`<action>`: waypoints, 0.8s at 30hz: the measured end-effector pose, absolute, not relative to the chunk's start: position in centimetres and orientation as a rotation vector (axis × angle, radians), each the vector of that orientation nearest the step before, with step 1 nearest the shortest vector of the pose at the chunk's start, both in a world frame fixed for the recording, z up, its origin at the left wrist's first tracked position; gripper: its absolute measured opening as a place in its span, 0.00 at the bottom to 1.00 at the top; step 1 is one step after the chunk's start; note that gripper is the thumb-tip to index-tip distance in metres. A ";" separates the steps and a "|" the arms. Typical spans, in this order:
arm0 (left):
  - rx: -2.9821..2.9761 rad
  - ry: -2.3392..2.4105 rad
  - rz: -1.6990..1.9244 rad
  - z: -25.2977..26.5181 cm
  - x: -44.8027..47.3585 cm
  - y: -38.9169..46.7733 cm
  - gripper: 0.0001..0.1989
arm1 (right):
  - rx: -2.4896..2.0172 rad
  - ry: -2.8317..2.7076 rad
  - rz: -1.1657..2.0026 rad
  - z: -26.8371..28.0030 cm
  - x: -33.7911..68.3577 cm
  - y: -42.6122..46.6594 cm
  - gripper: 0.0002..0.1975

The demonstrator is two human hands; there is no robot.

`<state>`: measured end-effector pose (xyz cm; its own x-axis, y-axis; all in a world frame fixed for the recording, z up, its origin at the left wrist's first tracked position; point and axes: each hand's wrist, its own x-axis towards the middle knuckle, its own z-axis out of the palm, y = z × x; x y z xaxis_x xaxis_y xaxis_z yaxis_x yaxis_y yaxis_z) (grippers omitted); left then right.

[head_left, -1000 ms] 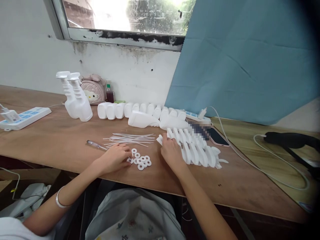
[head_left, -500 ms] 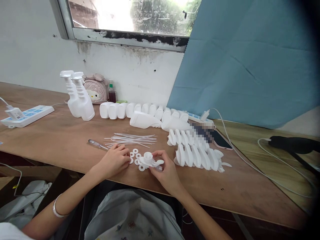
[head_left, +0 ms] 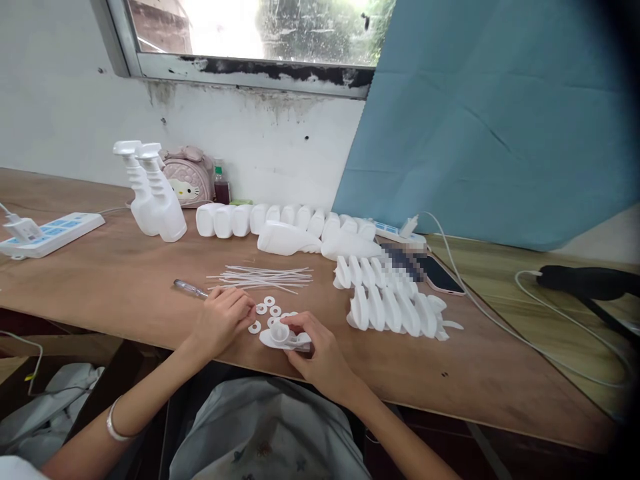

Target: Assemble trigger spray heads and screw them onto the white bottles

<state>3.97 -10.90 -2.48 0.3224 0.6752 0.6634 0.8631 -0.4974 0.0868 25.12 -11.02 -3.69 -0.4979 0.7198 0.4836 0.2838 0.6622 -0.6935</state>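
My right hand is closed on a white spray trigger head, held low near the table's front edge with its round collar facing up. Beside it, several flat white ring washers lie loose on the brown table. My left hand rests just left of the washers, fingers curled and pressed together. Whatever its fingertips pinch, if anything, is hidden. Behind that hand lie a pile of thin white tubes and a screwdriver with a clear handle.
Rows of white trigger heads lie to the right. White bottles lie along the back, and two assembled spray bottles stand at left. A power strip, a phone and a cable also occupy the table.
My right hand has drawn the trigger head left and toward me, turning it. My left hand has shifted slightly up and left, and some washers now sit differently.
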 end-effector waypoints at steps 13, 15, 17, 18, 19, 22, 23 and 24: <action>-2.518 -0.867 -1.029 -1.0 5.8 -13.2 0.05 | -0.728 -2.118 0.615 -4.1 25.1 -10.9 0.17; -2.526 -0.837 -0.984 -0.9 5.6 -13.1 0.05 | -0.721 -2.125 0.604 -4.1 25.1 -10.9 0.16; -2.539 -0.817 -0.945 -1.0 5.3 -13.0 0.06 | -0.714 -2.133 0.596 -4.1 25.1 -10.9 0.16; -2.545 -0.818 -0.931 -1.1 5.2 -13.0 0.06 | -0.712 -2.138 0.595 -4.1 25.2 -10.9 0.16; -2.549 -0.820 -0.920 -1.2 5.1 -13.0 0.07 | -0.708 -2.146 0.594 -4.0 25.2 -10.9 0.16; -2.550 -0.824 -0.914 -1.5 4.9 -12.9 0.08 | -0.688 -2.180 0.571 -4.0 25.2 -10.8 0.14; -2.548 -0.824 -0.920 -1.6 4.8 -12.8 0.08 | -0.684 -2.197 0.552 -3.9 25.2 -10.9 0.12; -2.549 -0.828 -0.926 -1.7 4.8 -12.9 0.08 | -0.681 -2.217 0.523 -3.9 25.2 -10.9 0.11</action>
<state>4.84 -12.85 -1.65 0.6252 0.4144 0.6614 0.6111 -0.7870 -0.0846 25.24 -10.87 -3.91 -0.5806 0.6121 0.5369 0.3072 0.7754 -0.5517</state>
